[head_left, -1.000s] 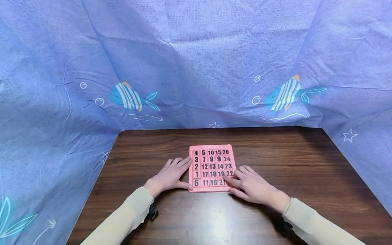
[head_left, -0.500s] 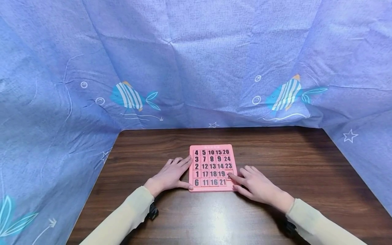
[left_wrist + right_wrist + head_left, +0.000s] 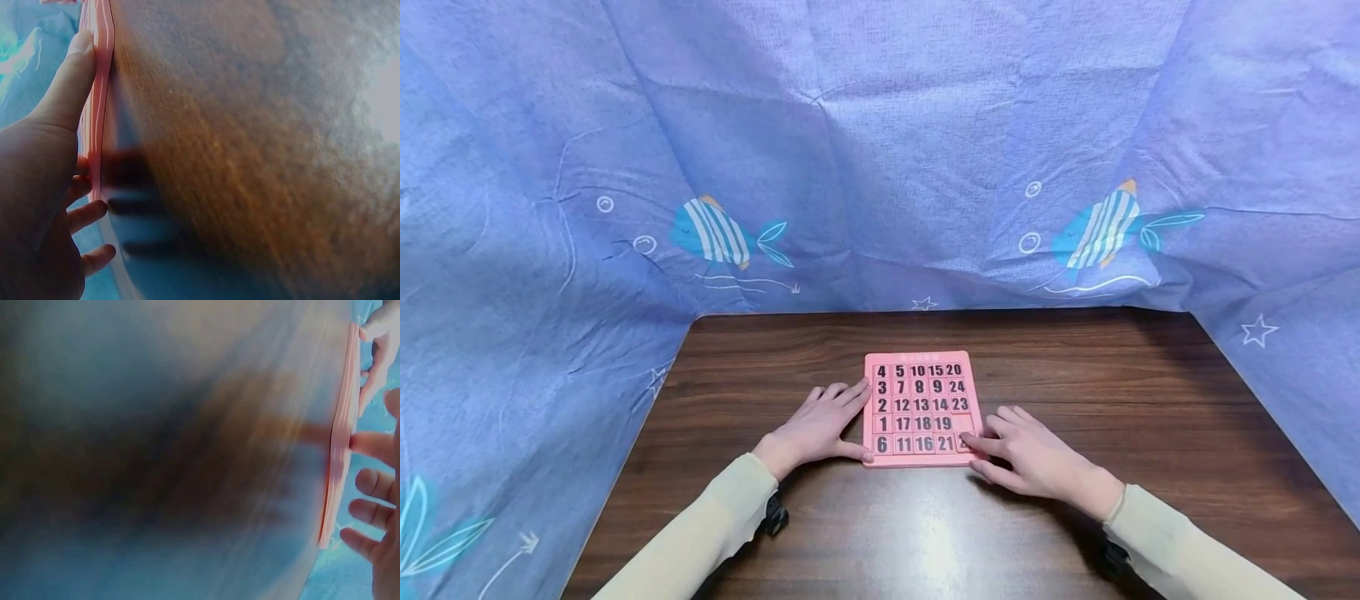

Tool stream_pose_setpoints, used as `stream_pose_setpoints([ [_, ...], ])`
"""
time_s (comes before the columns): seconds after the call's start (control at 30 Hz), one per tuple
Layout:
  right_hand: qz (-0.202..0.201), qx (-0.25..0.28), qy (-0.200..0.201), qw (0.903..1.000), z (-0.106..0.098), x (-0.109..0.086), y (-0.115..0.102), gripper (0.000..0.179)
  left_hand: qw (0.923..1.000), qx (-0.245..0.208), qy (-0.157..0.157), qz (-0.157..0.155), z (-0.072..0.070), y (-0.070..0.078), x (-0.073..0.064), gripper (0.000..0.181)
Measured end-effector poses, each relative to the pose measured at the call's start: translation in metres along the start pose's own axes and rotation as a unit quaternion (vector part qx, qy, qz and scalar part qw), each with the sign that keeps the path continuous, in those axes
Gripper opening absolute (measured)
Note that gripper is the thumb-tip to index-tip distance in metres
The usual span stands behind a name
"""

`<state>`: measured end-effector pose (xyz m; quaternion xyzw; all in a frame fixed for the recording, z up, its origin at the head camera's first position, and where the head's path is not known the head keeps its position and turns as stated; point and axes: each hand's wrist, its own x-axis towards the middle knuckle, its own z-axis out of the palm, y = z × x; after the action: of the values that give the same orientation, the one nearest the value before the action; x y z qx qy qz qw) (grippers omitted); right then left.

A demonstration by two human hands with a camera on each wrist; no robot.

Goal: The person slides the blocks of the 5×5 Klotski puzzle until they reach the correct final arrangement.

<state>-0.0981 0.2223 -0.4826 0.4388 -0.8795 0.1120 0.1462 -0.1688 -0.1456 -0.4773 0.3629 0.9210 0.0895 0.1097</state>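
A pink sliding number puzzle (image 3: 921, 463) lies flat on the table in the head view, with black numerals on its square tiles. My left hand (image 3: 820, 425) rests at its left side, thumb on the lower left corner and a fingertip at the upper left edge. With the index fingertip, my right hand (image 3: 1037, 458) touches the tile in the lower right corner (image 3: 962, 442), whose numeral is mostly covered. Just above that tile is a vacant slot (image 3: 962, 423). The left wrist view has the thumb (image 3: 69, 81) lying along the puzzle's edge (image 3: 103, 75).
The dark wood-grain table (image 3: 775, 358) extends around the puzzle. Blue fabric (image 3: 910, 150) printed with fish hangs behind it and along both sides. A black wrist device (image 3: 774, 517) sits under the left sleeve.
My right index finger has slid the rightmost tile of the fourth row, the 22, down into the bottom right corner. The vacant slot has moved up one row. My left hand stays still.
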Motion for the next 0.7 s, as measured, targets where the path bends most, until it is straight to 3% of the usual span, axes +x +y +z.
stream_pose_setpoints([
  [0.2,-0.013,0.020,0.016,0.9996,0.001,0.006,0.006,0.030,1.0000,-0.006,-0.003,-0.007,0.000,-0.001,-0.002,0.110],
  [0.3,0.018,0.007,0.014,0.9997,0.000,0.009,0.012,0.030,1.0000,-0.005,-0.002,-0.005,0.000,0.000,0.000,0.110],
  [0.47,0.078,-0.023,-0.024,0.9964,0.000,0.016,0.023,0.042,1.0000,-0.002,-0.003,-0.005,0.000,0.000,-0.001,0.110],
  [0.7,0.081,-0.029,-0.039,0.9956,0.002,0.016,0.025,0.040,0.9998,-0.016,-0.003,-0.008,-0.001,-0.001,-0.001,0.109],
])
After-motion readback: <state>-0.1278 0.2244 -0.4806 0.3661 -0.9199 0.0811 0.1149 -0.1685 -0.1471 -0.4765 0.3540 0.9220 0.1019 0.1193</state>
